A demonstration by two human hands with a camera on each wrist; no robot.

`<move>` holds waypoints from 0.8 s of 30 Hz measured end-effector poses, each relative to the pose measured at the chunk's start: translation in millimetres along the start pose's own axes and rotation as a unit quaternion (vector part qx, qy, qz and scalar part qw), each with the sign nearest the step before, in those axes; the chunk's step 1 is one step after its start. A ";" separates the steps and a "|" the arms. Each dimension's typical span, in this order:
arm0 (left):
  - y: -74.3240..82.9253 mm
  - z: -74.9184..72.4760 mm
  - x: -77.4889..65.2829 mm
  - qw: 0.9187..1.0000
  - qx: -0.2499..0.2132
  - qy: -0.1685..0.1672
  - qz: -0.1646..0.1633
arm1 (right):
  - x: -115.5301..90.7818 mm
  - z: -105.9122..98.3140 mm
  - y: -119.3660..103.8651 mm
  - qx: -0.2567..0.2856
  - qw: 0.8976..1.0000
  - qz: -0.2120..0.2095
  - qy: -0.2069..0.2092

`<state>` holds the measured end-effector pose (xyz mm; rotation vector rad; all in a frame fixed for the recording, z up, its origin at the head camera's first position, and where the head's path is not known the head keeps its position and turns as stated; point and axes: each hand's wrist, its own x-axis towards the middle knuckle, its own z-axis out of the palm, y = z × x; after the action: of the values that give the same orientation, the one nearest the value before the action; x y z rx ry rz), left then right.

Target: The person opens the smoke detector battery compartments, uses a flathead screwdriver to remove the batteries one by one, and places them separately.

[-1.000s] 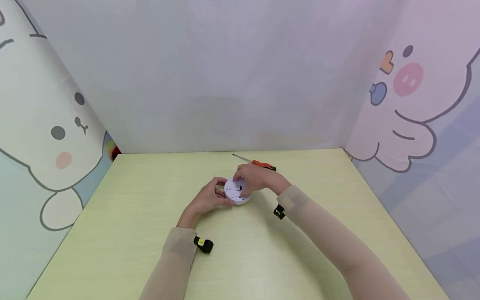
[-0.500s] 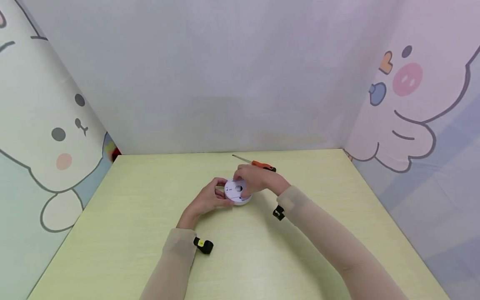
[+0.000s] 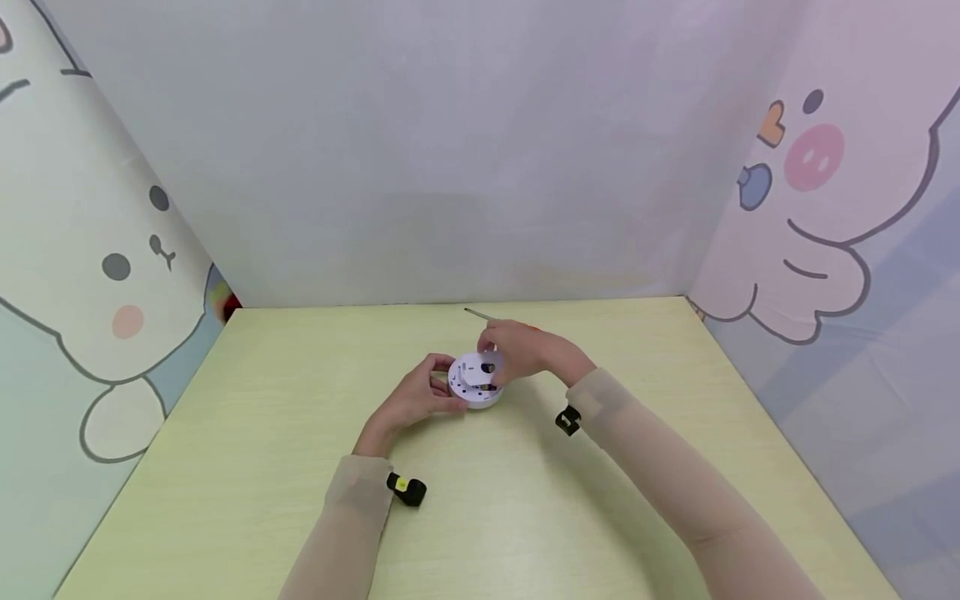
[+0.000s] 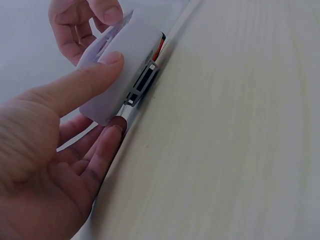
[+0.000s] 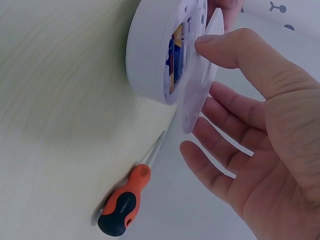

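Observation:
A round white plastic device rests on the table, with my left hand gripping its left side between thumb and fingers. My right hand pinches a thin white battery cover, tilted up off the device's top face. Beneath the raised cover, the right wrist view shows blue-and-yellow batteries inside the compartment. In the left wrist view my left thumb presses on the device's rim, and a dark slot with a grey frame shows on the device's far side.
A screwdriver with an orange and black handle lies just behind the device, partly covered by my right hand in the head view. The pale yellow table ends at a grey back wall. Side walls carry cartoon prints.
My right hand has moved slightly right and up, and the cover has come up from the device, exposing the compartment. The left hand keeps its grip in place.

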<state>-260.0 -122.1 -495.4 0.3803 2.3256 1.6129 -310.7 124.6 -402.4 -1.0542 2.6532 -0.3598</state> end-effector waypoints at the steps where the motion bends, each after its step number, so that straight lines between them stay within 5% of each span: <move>1: 0.5 -0.3 -0.1 1.000 -0.001 0.000 0.000 | -1.7 -1.6 1.6 0.001 1.000 0.002 0.004; 13: -1.1 -0.5 0.8 1.000 0.003 0.005 -0.007 | -29.1 -14.9 40.8 0.015 0.998 0.023 0.051; 24: 0.1 -0.4 0.4 1.000 0.009 0.005 -0.006 | -64.0 -12.6 87.5 0.042 0.986 0.106 0.118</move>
<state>-260.5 -122.3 -495.2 0.3609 2.3464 1.5930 -325.2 232.6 -409.2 -0.7353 2.8939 -0.5768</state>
